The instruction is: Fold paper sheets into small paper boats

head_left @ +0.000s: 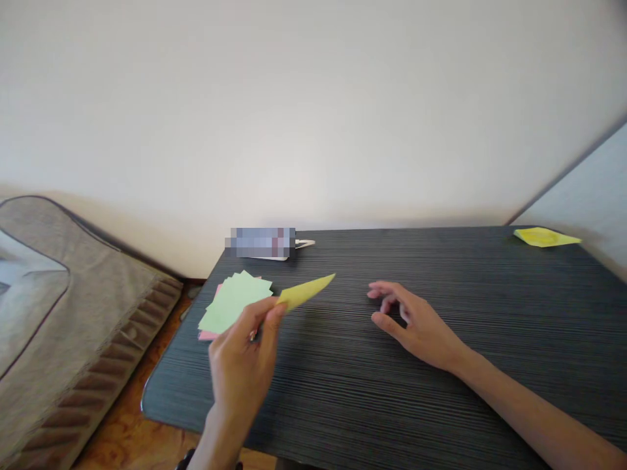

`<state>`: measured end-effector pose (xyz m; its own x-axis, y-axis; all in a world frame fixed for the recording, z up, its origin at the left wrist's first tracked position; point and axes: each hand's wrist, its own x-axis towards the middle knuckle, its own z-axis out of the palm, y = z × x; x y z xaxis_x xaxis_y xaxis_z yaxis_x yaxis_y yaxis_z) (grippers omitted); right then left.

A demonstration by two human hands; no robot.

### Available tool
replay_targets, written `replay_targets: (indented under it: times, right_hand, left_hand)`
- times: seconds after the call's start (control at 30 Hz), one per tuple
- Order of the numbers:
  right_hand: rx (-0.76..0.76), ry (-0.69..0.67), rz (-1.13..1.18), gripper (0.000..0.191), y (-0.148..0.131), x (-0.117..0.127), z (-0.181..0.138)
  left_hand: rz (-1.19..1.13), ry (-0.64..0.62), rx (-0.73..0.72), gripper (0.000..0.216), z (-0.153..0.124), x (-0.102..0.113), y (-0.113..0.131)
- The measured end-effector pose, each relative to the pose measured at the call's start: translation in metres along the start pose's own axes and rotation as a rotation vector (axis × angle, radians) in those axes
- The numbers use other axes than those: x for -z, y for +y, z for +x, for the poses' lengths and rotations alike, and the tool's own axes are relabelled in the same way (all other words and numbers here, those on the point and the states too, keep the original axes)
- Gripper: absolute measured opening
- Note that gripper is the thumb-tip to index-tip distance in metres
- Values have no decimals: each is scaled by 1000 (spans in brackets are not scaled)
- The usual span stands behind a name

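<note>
The paper piece (304,293) at centre is yellow, as is the folded paper (543,237) at far right. Left of centre, pale green sheets (236,301) overlap pink sheets (206,335). The surface (392,405) is charcoal with fine horizontal streaks; the lower-left floor (125,434), orange-brown and marbled.

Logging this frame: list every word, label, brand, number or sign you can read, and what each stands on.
No text can be read.
Pixelated item at the back left of the table: too blurred to tell whether it bears any.
Yellow paper in the left hand: none visible.
Green sheets: none visible.
Second yellow piece, back right: none visible.
</note>
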<state>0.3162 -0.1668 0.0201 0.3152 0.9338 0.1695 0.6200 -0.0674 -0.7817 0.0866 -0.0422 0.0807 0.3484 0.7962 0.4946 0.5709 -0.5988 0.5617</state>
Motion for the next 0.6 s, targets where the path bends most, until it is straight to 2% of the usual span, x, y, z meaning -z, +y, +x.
replay_targets:
  times: [0.1,0.13,0.17,0.23,0.3,0.37,0.43,0.6]
  right_hand:
    - [43,-64,356,57,3,1,15]
    - [39,-115,446,57,4,1,18]
    - [8,-103,496,53,5,1,21]
    - [-95,-13,408,41,9,4,23]
    - [-139,85,209,30,13,10,22]
    - [-105,107,64,23,17,19,21]
    - [-54,128,21,20,21,28,21]
    - [92,-20,20,26,24,34,21]
  left_hand:
    - [-369,-323,232,23,9,-38,24]
    - [-505,-422,315,27,13,-53,28]
    - [-561,-494,328,29,17,-69,30]
    - [-630,-603,324,31,24,-97,31]
    - [-706,-734,310,31,30,-116,30]
    - [-768,-846,297,31,35,-124,29]
    - [-809,-913,299,27,40,-125,25]
    - [-815,-917,346,19,46,-119,14]
